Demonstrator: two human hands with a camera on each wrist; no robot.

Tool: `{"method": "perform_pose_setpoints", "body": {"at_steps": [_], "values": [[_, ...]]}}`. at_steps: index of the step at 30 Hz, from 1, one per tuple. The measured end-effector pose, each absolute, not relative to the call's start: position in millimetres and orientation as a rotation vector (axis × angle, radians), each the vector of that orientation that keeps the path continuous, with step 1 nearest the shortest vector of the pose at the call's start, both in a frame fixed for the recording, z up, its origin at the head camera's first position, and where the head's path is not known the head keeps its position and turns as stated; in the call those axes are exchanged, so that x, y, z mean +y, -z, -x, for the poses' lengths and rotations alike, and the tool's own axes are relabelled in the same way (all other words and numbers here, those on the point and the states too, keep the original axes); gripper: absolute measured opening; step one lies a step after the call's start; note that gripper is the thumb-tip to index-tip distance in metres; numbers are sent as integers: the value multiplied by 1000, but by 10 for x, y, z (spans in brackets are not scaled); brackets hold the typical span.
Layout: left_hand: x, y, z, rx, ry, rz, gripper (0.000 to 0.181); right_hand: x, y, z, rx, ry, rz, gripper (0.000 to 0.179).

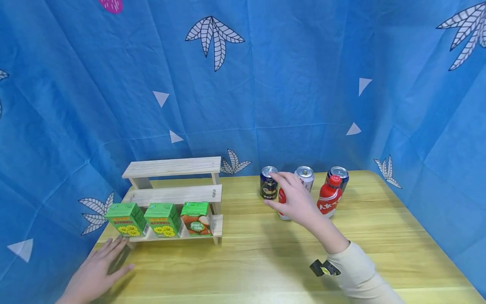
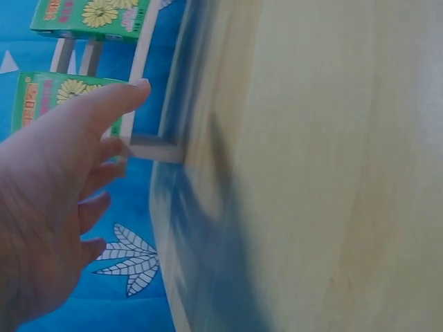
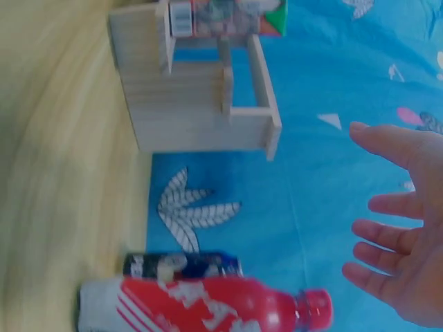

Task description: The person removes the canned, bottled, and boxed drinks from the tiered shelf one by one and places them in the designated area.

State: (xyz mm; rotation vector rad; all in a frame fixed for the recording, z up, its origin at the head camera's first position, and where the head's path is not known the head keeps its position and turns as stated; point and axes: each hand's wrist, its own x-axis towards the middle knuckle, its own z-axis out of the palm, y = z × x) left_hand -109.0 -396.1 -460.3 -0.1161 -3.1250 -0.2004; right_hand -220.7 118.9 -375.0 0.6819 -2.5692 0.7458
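Note:
My left hand (image 1: 96, 268), its fingers loosely extended, is at the front left corner of the three-tier wooden shelf (image 1: 174, 195). On the lowest tier stand two green drink cartons with yellow flowers, the left carton (image 1: 127, 217) and the middle carton (image 1: 163, 219), plus a green and red lychee carton (image 1: 196, 219). My right hand (image 1: 296, 202) is over the can and bottle group with thumb and fingers apart, holding nothing. It partly hides a red and white bottle (image 3: 201, 304) in the head view. Left of its fingertips stands a dark Pepsi can (image 1: 268, 185).
Behind the right hand is a silver-white can (image 1: 305, 175). To its right, a second red bottle (image 1: 329, 196) stands before a dark blue can (image 1: 339, 174). A blue patterned cloth (image 1: 265, 84) hangs along the back and sides of the wooden table (image 1: 235, 270).

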Motion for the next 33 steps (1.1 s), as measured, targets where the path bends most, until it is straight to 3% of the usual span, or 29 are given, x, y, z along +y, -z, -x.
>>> {"method": "perform_pose_setpoints", "body": {"at_steps": [12, 33], "values": [[-3930, 4524, 1085, -3091, 257, 134, 83, 808, 3904, 2083, -2600, -792, -803, 72], [-3923, 4556, 1108, -3128, 198, 97, 90, 173, 4131, 2110, -2600, -826, -1003, 72]]}}
